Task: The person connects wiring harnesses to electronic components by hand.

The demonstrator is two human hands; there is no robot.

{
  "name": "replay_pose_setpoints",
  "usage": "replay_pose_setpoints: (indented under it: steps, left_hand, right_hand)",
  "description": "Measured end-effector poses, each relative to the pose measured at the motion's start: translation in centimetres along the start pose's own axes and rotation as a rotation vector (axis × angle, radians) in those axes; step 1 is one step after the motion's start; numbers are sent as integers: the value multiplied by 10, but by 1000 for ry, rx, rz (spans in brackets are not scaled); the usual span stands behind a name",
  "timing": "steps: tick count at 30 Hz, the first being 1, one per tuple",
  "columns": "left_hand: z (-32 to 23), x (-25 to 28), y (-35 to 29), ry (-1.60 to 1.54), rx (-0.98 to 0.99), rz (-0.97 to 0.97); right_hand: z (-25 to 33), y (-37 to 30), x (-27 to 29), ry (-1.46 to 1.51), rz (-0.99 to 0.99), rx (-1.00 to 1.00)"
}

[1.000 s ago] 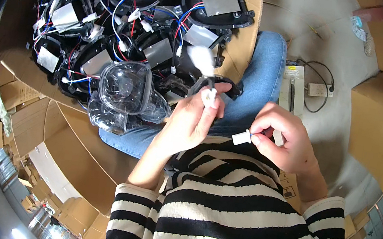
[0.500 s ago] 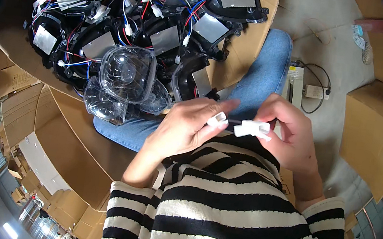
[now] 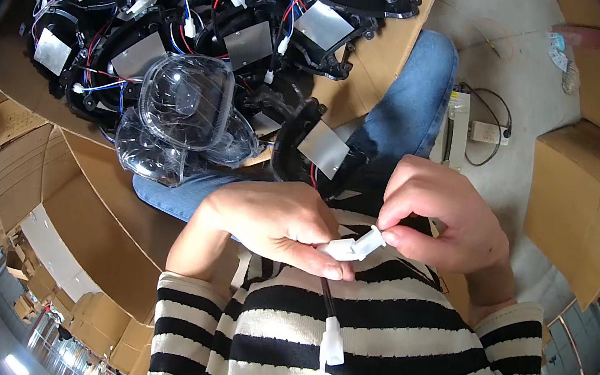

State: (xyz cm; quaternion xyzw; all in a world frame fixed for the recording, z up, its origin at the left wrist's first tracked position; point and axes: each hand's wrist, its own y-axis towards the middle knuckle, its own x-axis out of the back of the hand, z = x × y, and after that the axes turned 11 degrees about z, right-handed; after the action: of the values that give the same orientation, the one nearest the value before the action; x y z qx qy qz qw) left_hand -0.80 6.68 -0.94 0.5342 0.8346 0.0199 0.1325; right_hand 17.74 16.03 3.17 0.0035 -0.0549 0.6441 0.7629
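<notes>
In front of my chest my left hand (image 3: 277,218) is closed, thumb and fingers around a white plug connector (image 3: 339,249). Its end meets a second white connector (image 3: 370,243), which the fingertips of my right hand (image 3: 450,217) pinch at its far end. Whether the two are fully joined, I cannot tell. Below my left hand a dark cable hangs down over the striped shirt, ending in another white connector (image 3: 332,343). Just beyond my hands lies a black lamp housing (image 3: 292,141) with a silver plate (image 3: 323,149) and red wires running toward my left hand.
A large cardboard box (image 3: 367,95) holds several black housings with silver plates and coloured wires. Clear plastic covers (image 3: 185,102) rest at its near edge. On the floor to the right are a power strip (image 3: 489,133) and a cardboard box (image 3: 575,206).
My hands have come nearer my chest and brought the two white connectors together end to end. The cable with another connector now hangs below. The black housing has moved nearer to me.
</notes>
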Motion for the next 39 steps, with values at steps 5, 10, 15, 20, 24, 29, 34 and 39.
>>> replay_pose_setpoints:
  steps: [5,10,15,20,24,29,34,39]
  left_hand:
    - [5,1,-6,-80,18,-12]
    - [4,13,-6,-130,110,-87]
    - [9,7,-9,-251,-3,-392]
    - [14,-8,-12,-365,-122,-676]
    - [12,-17,-14,-312,-31,-798]
    - [6,-14,-17,40,45,-773]
    - [1,-8,-20,153,72,-707]
    - [3,-6,-22,226,39,-674]
  right_hand:
    - [8,5,0,-231,35,-28]
    - [5,12,-1,-388,-115,-11]
    - [5,1,12,-262,-212,-83]
    - [17,-13,19,-144,-264,-101]
    - [23,-13,18,-80,-277,-95]
    - [27,-11,21,-103,-232,-158]
    - [22,-9,24,-66,-220,-85]
    - [20,-5,22,-75,-168,-60]
